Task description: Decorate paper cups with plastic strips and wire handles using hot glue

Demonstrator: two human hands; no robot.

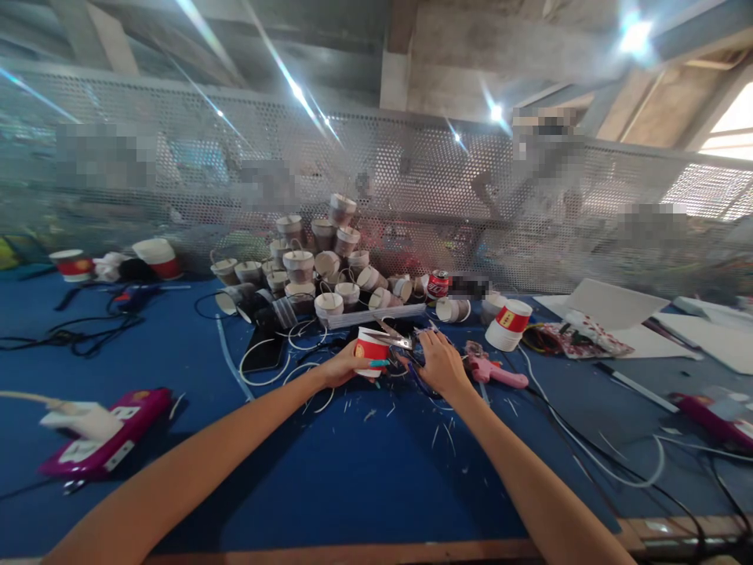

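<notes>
My left hand point(347, 366) is wrapped round a red and white paper cup point(365, 345) above the blue table, with the cup's rim facing up. From the right, my right hand point(436, 361) grips scissors point(405, 343). Their blades are spread and reach to the cup's upper edge; whether they touch it is hard to tell. Below both hands, white scraps point(369, 414) lie scattered. Just beyond them, a pile of small wrapped cups with loop handles point(299, 268) rises behind a pale strip or tray edge point(376, 315).
Right of my hands lie a pink glue gun point(497, 374) and a stack of red and white cups point(509, 324). A red can point(438, 284) stands by the pile. Power strips point(111, 431), cables and white cord loops lie on the table. A perforated metal screen point(412, 180) runs behind.
</notes>
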